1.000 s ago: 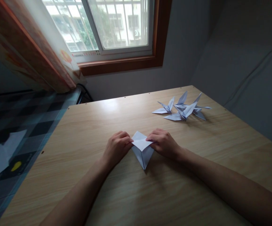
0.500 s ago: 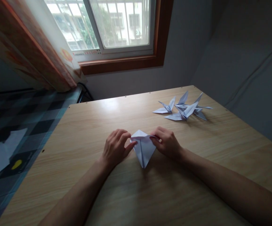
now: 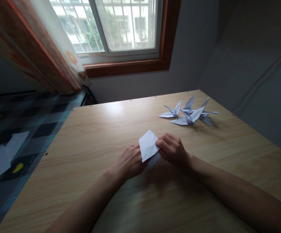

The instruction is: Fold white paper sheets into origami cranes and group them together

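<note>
A small white folded paper (image 3: 149, 146) is lifted at a tilt above the wooden table, one kite-shaped face turned up and another flap showing beneath it. My right hand (image 3: 172, 148) pinches its right edge between thumb and curled fingers. On the other side my left hand (image 3: 132, 161) is closed at the paper's lower left, its fingertips hidden behind the sheet. Farther back on the right rests a group of several folded white paper cranes (image 3: 190, 113), wings spread, some overlapping.
The light wooden table (image 3: 94, 136) has its far edge below a barred window (image 3: 128, 29). At left, a checked cloth surface (image 3: 43, 110) carries loose white paper sheets (image 3: 2, 155). A patterned curtain (image 3: 38, 42) hangs beside the window.
The folded paper has been raised and turned, so a smooth face shows instead of the side with the central slit. My left hand has moved right and lower, its fingers passing behind the paper.
</note>
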The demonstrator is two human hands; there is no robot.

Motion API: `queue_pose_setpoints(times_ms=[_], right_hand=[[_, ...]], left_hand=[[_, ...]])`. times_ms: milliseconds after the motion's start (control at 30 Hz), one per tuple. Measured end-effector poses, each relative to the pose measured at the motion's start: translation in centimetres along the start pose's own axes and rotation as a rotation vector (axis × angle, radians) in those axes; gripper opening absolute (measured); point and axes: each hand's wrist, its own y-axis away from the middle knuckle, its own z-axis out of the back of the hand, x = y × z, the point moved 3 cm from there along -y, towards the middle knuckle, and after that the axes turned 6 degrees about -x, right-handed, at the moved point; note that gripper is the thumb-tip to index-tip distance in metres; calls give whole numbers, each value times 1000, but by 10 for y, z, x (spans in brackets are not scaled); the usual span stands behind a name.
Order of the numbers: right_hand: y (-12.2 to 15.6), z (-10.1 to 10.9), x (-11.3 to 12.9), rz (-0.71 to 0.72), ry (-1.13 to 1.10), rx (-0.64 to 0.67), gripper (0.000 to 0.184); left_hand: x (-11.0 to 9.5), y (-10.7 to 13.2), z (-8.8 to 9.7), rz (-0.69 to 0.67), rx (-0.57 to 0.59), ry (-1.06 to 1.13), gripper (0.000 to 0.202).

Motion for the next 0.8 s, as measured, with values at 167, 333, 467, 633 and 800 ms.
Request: queue_pose_setpoints(times_ms=[167, 333, 467, 633, 800], right_hand=[[4, -1, -5, -108, -28, -44, 16], [11, -2, -14, -362, -45, -81, 14], [12, -1, -17, -474, -65, -44, 27], [5, 12, -19, -177, -148, -16, 46], [1, 22, -13, 205, -84, 256, 53]], left_hand=[[-2, 0, 4, -11, -55, -80, 20], [-5, 4, 7, -161, -220, -13, 22], [0, 3, 5, -102, -184, 71, 25], [5, 4, 2, -7, -228, 126, 14], [8, 6, 0, 61, -278, 163, 13]])
